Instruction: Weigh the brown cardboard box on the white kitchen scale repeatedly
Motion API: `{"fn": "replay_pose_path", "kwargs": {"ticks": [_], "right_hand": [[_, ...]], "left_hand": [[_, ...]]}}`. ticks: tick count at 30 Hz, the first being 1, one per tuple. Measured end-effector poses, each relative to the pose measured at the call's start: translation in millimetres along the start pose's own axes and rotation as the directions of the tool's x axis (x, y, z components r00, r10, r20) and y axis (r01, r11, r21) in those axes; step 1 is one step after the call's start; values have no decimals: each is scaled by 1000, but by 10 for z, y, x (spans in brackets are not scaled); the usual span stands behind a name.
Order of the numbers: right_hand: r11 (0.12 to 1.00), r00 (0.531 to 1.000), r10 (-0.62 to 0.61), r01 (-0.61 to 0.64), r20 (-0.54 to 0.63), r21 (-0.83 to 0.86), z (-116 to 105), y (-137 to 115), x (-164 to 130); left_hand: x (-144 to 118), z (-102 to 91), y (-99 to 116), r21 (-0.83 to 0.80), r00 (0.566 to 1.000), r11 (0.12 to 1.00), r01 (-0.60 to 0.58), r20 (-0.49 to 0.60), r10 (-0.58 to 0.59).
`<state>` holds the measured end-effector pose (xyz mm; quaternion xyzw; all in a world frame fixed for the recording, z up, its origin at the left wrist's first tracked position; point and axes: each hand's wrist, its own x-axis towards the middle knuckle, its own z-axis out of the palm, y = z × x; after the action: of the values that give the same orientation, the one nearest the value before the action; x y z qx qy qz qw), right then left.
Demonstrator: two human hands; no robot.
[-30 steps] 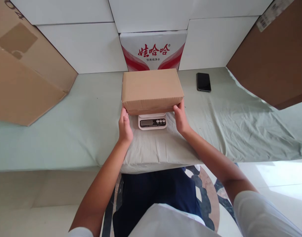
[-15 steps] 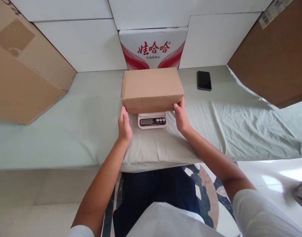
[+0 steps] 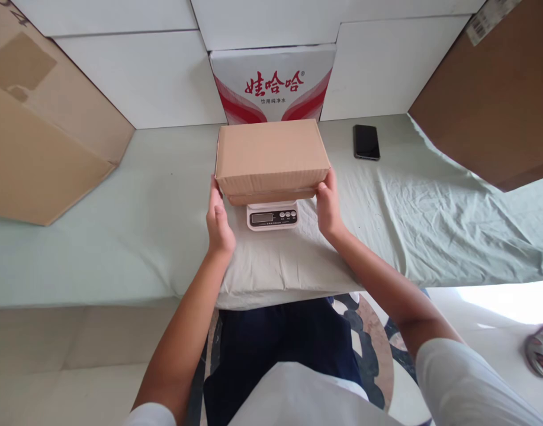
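A closed brown cardboard box (image 3: 273, 151) rests over a small white kitchen scale (image 3: 272, 216). Only the front of the scale shows, with its grey display and a row of buttons; the box hides its platform. My left hand (image 3: 219, 222) lies at the box's left front corner, fingers stretched along the side and thumb off the front face. At the right front corner, my right hand (image 3: 328, 204) is closed on the box, its thumb at the front edge and its fingers partly hidden along the right side.
A black phone (image 3: 366, 142) lies right of the box on the green cloth (image 3: 156, 236). Behind stands a white and red carton (image 3: 273, 86) against white panels. Large brown cartons stand at the left (image 3: 53, 142) and right (image 3: 488, 100).
My left hand has shifted slightly outward, its thumb coming away from the box's front. My right hand has moved a little to the right. The box stays over the scale; the view shifts slightly.
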<state>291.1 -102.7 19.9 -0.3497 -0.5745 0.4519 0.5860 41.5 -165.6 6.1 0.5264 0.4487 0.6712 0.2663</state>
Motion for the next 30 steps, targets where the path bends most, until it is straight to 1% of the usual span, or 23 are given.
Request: {"fn": "replay_pose_path", "kwargs": {"ticks": [2,4,6,8,12,17,24,30], "right_hand": [[999,996,-45,45,-78,-6,-78,-24,50],[996,985,-88,88,-151,-7,-160,-73,101],[995,974,-96,99,-203,4,-223,-115,143],[997,971,-71,77,-230,20,-255,-121,169],[997,971,-5,22,-240,69,-231,-30,172],[991,971,58,-28,-232,128,-135,46,130],[989,974,75,-44,-214,144,-85,-8,100],[988,979,83,-56,-186,147,-89,0,114]], "left_hand": [[26,-53,-24,-8,997,1000,-6,-81,6],[56,-103,-42,-33,988,999,25,-151,-29],[81,-136,-56,-56,981,997,60,-182,-69],[97,-149,-67,-58,980,995,77,-179,-86],[105,-134,-77,-36,985,996,85,-150,-89],[108,-122,-82,-53,981,992,112,-153,-119],[119,-136,-100,23,984,990,136,-122,-132],[126,-111,-109,42,984,989,141,-120,-135]]}}
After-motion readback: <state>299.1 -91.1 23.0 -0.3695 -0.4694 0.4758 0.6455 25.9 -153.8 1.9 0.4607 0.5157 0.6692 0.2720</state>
